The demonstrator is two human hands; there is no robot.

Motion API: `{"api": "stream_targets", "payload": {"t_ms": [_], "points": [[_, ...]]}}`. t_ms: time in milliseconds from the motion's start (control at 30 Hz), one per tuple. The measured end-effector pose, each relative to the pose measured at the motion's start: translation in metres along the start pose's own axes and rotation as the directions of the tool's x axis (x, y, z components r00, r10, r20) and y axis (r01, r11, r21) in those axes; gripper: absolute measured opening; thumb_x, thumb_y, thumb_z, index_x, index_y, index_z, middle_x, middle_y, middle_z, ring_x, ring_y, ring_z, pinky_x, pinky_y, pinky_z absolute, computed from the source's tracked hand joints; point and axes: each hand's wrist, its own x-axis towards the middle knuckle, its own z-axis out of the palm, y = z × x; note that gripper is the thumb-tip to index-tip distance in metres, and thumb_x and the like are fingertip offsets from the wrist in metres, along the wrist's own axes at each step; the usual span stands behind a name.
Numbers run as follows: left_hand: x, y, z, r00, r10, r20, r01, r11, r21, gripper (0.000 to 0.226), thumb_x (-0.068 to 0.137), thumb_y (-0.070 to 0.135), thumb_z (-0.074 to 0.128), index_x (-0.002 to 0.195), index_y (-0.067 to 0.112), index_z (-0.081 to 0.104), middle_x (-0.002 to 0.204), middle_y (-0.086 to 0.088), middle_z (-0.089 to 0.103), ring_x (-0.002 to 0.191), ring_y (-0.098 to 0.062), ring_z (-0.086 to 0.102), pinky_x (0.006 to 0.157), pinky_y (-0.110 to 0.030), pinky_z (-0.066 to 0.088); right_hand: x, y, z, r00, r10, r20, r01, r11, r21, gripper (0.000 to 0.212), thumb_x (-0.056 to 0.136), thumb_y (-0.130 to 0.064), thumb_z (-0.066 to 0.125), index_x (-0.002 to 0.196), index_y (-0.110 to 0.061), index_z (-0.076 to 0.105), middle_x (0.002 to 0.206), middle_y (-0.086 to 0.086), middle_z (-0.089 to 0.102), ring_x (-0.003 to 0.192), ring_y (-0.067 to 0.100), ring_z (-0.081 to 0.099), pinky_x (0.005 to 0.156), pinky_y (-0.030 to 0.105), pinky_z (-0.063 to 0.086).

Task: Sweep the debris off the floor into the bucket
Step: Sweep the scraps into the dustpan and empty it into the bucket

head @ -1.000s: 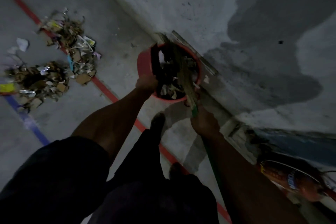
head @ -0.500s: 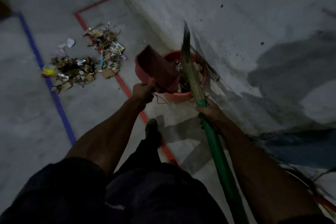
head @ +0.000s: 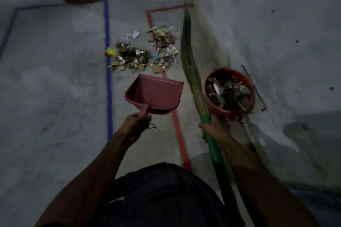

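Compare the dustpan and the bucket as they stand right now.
The dustpan is held off the floor by the left hand at its handle; the bucket stands on the floor by the wall, ungripped. The dustpan looks empty; the bucket is full of debris. The dustpan is flat and wedge-shaped, dull pinkish red; the bucket is round, brighter red. Both are red plastic-looking containers near the broom.

One camera only, worn on the person's head, wide-angled and tilted forward and down, so straight floor lines bow toward the edges. It looks over the person's own body at the bottom of the view, along both forearms to the left hand [head: 135, 122] and right hand [head: 214, 127] near the middle, close below the lens. The floor [head: 55, 97] beyond the grips runs up to the top edge; the wall [head: 276, 24] fills the right side. No second view shares the scene.
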Motion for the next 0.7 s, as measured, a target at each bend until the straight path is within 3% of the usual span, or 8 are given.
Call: {"api": "stream_targets", "payload": {"t_ms": [100, 233, 333, 400, 533, 700], "points": [[-0.003, 0.005, -0.053, 1.000, 0.010, 0.006, -0.009, 0.991, -0.135, 0.012, 0.088, -0.008, 0.053, 0.092, 0.001, 0.060, 0.087, -0.013, 0.066, 0.085, -0.026, 0.070, 0.072, -0.032, 0.054, 0.002, -0.026, 0.049, 0.999, -0.042, 0.033, 0.045, 0.996, -0.077, 0.031, 0.076, -0.022, 0.059, 0.105, -0.018, 0.049, 0.084, 0.012, 0.061, 0.058, 0.025, 0.060, 0.048, 0.031, 0.049], [0.004, 0.023, -0.127, 0.997, 0.043, -0.059, -0.057, 0.961, -0.269, 0.019, 0.087, -0.014, 0.049, 0.102, -0.003, 0.054, 0.083, -0.011, 0.061, 0.054, -0.020, 0.063, 0.067, -0.038, 0.058, 0.005, -0.063, 0.124, 0.990, -0.125, 0.058, 0.135, 0.968, -0.210, 0.029, 0.074, -0.026, 0.060, 0.101, -0.018, 0.054, 0.081, 0.010, 0.065, 0.059, 0.024, 0.064, 0.047, 0.029, 0.051], [0.019, 0.042, -0.191, 0.989, 0.043, -0.139, -0.071, 0.976, -0.208, 0.015, 0.089, -0.008, 0.052, 0.102, -0.001, 0.054, 0.078, -0.010, 0.058, 0.040, -0.012, 0.051, 0.053, -0.031, 0.057, 0.011, -0.092, 0.191, 0.984, -0.165, 0.064, 0.175, 0.955, -0.240, 0.028, 0.075, -0.027, 0.062, 0.101, -0.017, 0.057, 0.074, 0.007, 0.064, 0.053, 0.020, 0.060, 0.043, 0.025, 0.047], [0.029, 0.056, -0.234, 0.986, 0.046, -0.161, -0.070, 0.986, -0.151, 0.010, 0.090, -0.003, 0.054, 0.098, 0.003, 0.055, 0.076, -0.010, 0.055, 0.036, -0.011, 0.044, 0.043, -0.025, 0.047, 0.012, -0.112, 0.235, 0.982, -0.179, 0.062, 0.189, 0.951, -0.245, 0.026, 0.076, -0.027, 0.064, 0.099, -0.017, 0.056, 0.075, 0.008, 0.063, 0.052, 0.020, 0.058, 0.042, 0.025, 0.045], [0.048, 0.088, -0.312, 0.979, 0.043, -0.198, -0.060, 0.995, -0.078, 0.003, 0.087, 0.004, 0.057, 0.089, 0.005, 0.055, 0.068, -0.009, 0.046, 0.036, -0.012, 0.039, 0.037, -0.020, 0.029, 0.013, -0.156, 0.305, 0.981, -0.176, 0.077, 0.190, 0.946, -0.264, 0.019, 0.078, -0.028, 0.063, 0.093, -0.023, 0.053, 0.075, 0.009, 0.063, 0.050, 0.020, 0.058, 0.044, 0.028, 0.047], [0.078, 0.129, -0.384, 0.969, 0.017, -0.245, -0.051, 0.990, -0.134, 0.026, 0.096, 0.031, 0.053, 0.091, 0.006, 0.056, 0.095, -0.015, 0.064, 0.036, -0.009, 0.039, 0.038, -0.020, 0.027, 0.032, -0.210, 0.364, 0.979, -0.175, 0.102, 0.199, 0.930, -0.310, 0.023, 0.075, -0.028, 0.060, 0.096, -0.020, 0.055, 0.074, 0.008, 0.061, 0.052, 0.022, 0.057, 0.047, 0.029, 0.046]]}}
